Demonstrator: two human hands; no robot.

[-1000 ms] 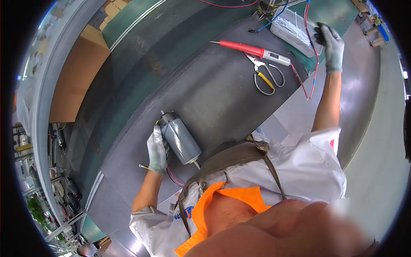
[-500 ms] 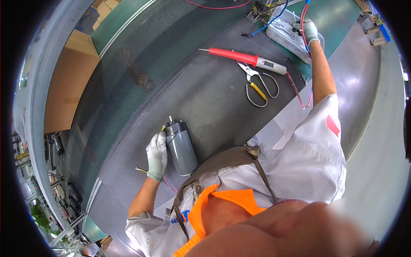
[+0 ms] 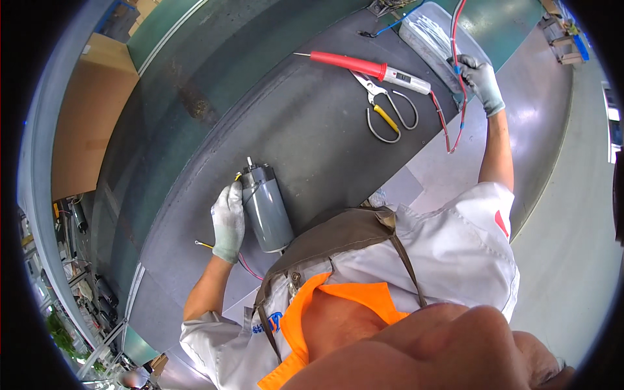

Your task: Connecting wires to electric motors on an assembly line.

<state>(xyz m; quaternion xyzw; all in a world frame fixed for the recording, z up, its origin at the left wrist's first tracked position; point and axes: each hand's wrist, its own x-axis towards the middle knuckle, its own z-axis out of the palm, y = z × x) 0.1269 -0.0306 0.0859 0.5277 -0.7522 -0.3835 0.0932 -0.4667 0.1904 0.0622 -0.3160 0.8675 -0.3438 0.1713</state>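
A grey cylindrical motor (image 3: 268, 211) with a black end cap and a metal shaft lies on the dark bench mat. My left hand (image 3: 228, 218), in a white glove, is at its upper left side, fingers pinching a wire lead (image 3: 238, 176) with a yellow end beside the cap. My gloved right hand (image 3: 481, 81) is at the near right edge of a clear plastic tray (image 3: 478, 49) of white cable ties (image 3: 430, 32). Its dark-tipped fingers are curled beside a hanging red and white cable (image 3: 454, 39); whether they hold a tie is hidden.
A red and grey pen-shaped electric tool (image 3: 354, 65) with a thin tip lies across scissors (image 3: 380, 107) with yellow on one handle. Another wire end (image 3: 203, 244) sticks out left of my wrist. Beyond the mat runs a green belt (image 3: 195, 71); a cardboard box (image 3: 97, 117) stands left.
My right hand has drawn back from inside the tray to its near right edge, and the hanging cable has shifted. My left hand stays at the motor; the whole view has moved slightly.
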